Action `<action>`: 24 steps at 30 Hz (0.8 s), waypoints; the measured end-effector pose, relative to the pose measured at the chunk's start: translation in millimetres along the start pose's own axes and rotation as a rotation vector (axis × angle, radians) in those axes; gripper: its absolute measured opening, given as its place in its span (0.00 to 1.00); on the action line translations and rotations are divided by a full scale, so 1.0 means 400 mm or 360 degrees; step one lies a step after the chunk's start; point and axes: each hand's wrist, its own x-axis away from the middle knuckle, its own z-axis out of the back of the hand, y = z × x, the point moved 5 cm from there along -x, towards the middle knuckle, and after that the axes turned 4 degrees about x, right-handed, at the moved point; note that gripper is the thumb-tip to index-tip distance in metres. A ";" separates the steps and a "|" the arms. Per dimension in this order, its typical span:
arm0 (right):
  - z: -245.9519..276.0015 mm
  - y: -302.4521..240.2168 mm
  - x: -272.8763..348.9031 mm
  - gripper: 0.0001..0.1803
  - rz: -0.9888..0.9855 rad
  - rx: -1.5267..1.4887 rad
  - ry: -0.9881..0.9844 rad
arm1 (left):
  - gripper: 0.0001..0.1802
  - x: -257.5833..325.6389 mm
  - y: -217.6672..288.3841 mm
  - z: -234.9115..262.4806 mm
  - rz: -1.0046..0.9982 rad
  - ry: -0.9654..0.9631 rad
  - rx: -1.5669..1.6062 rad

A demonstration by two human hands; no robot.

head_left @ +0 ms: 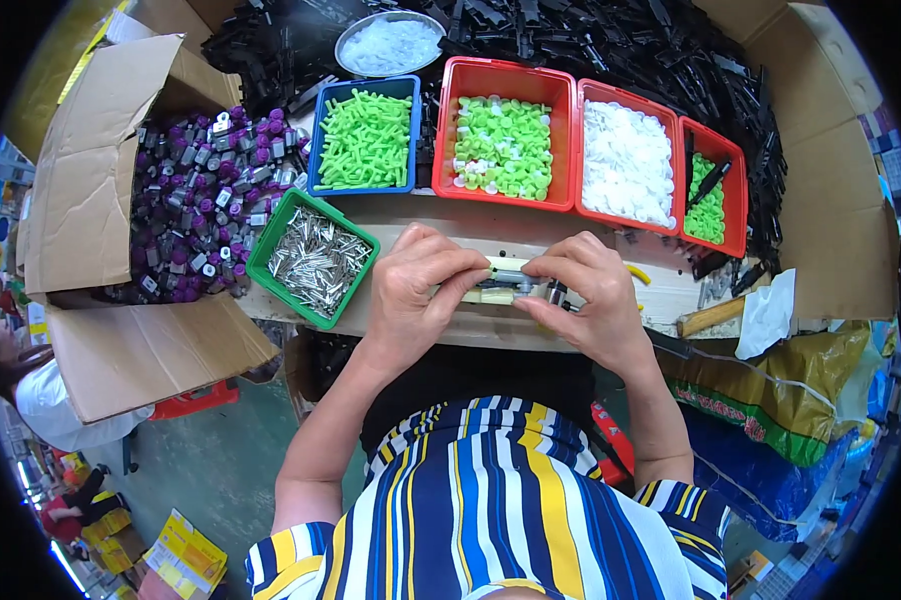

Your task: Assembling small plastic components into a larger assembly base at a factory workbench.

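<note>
At the table's near edge, my left hand [421,285] and my right hand [593,298] meet, thumbs and fingers closed in pinches. A small elongated grey part [511,277] lies between the fingertips, its ends covered by them. My right fingers pinch its right end, beside a small dark metallic cylinder [557,292]. The left fingers press at its other end. Just under the grey part shows a pale yellowish block [492,296]; whether it is held or rests on the table, I cannot tell. Nearest my left hand is a green bin [368,262] of silver pins [318,262].
Behind my hands stand a blue bin [317,140] of green sticks and red bins [578,150] of green and white pieces. Black parts [611,40] heap behind them, around a metal bowl [391,72]. Purple-grey parts [206,200] fill a carton [86,180] on the left.
</note>
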 end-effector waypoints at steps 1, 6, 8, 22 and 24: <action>0.001 0.000 0.002 0.15 -0.0002 -0.0001 0.0003 | 0.08 0.002 -0.002 -0.001 0.0011 -0.0018 -0.0006; 0.004 0.009 0.013 0.16 -0.0022 0.0214 0.0006 | 0.13 0.001 0.011 0.003 -0.0166 0.0067 -0.0113; 0.004 0.016 0.021 0.16 -0.0030 0.0268 -0.0017 | 0.17 0.015 0.016 0.015 -0.0206 0.0149 -0.0373; -0.028 0.016 0.010 0.15 0.0021 0.0505 -0.0234 | 0.15 0.132 -0.031 -0.060 -0.0606 -0.0050 -0.0864; -0.033 0.016 0.008 0.15 0.0010 0.0498 -0.0255 | 0.16 0.136 -0.038 -0.060 -0.0608 -0.0058 -0.0876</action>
